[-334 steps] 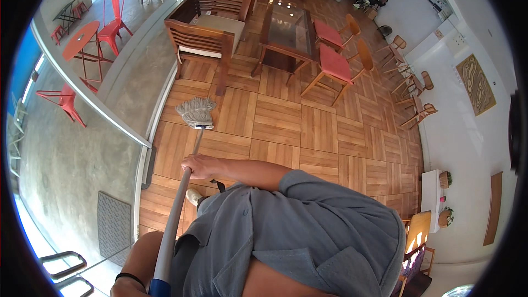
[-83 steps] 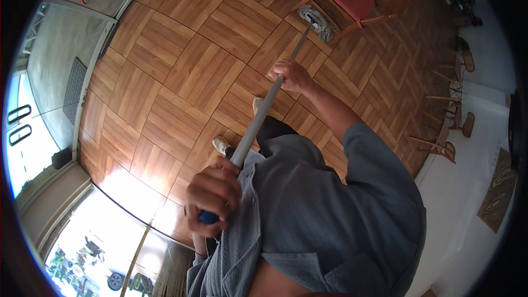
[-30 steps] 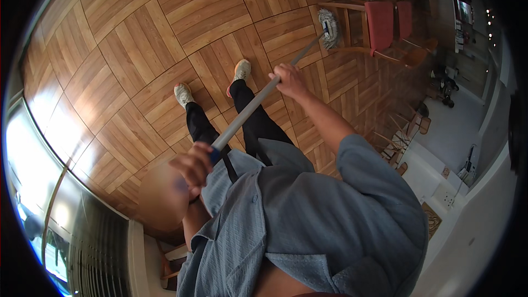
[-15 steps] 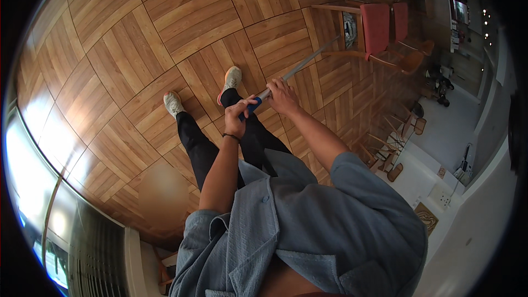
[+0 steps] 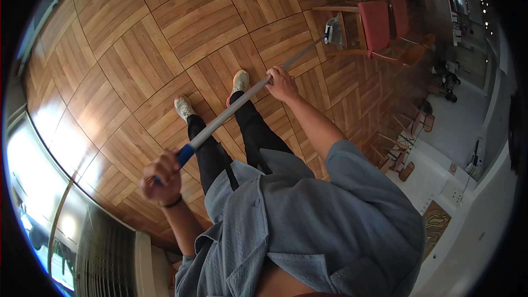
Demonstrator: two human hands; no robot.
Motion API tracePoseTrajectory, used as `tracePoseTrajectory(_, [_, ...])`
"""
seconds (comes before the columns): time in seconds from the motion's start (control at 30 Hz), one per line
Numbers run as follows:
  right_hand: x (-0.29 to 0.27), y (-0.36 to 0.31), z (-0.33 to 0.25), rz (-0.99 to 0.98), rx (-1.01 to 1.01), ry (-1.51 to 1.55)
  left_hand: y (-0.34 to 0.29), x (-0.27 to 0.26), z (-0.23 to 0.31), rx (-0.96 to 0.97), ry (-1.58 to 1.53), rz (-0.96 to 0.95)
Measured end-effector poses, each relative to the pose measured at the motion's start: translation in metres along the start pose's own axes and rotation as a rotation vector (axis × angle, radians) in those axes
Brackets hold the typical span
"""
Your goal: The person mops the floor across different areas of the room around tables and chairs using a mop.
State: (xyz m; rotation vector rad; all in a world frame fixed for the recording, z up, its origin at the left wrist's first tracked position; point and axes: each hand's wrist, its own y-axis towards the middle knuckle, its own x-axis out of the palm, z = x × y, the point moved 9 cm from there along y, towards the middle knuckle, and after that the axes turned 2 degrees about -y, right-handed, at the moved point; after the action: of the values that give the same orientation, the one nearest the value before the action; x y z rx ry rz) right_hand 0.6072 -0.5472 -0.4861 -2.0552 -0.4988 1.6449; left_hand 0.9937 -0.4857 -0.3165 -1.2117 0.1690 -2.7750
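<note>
A long-handled mop slants across the view, its grey pole [image 5: 226, 113] running from the lower left up to the right. My left hand [image 5: 161, 180], with a dark band at the wrist, is closed round the blue grip [image 5: 186, 155] at the near end. Farther along, my right hand [image 5: 282, 83] is wrapped about the pole. The greyish mop head [image 5: 334, 34] lies on the floor at the far end, close to the legs of a chair with a red back [image 5: 375, 26]. Its fibres are too small to make out clearly.
Wood-patterned flooring [image 5: 192, 22] spreads around my feet in light shoes [image 5: 240, 81]. Another red-backed chair [image 5: 400, 17] stands behind the first. Wooden stools [image 5: 406, 171] are at the right, and a bright glass panel [image 5: 41, 187] is at the left.
My left hand has drawn back down and left with the grip, away from my right hand. The mop head has come out from between the chair legs, slightly left. My right hand stays nearly in place.
</note>
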Motion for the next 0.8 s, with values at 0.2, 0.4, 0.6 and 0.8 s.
tracePoseTrajectory(0.2, [0.021,-0.014,-0.066,0.088,-0.105,0.066,-0.063,-0.019,0.207,0.276,0.035,0.067])
tracePoseTrajectory(0.4, [0.046,-0.05,-0.152,0.133,-0.344,0.081,-0.102,0.003,0.296,0.494,0.012,-0.03])
tracePoseTrajectory(0.6, [0.019,-0.074,-0.194,0.216,-0.721,0.321,-0.097,-0.008,0.241,0.496,-0.008,0.09])
tracePoseTrajectory(0.8, [0.0,-0.076,-0.156,0.253,-0.684,0.225,-0.081,-0.003,0.145,0.368,0.06,0.182])
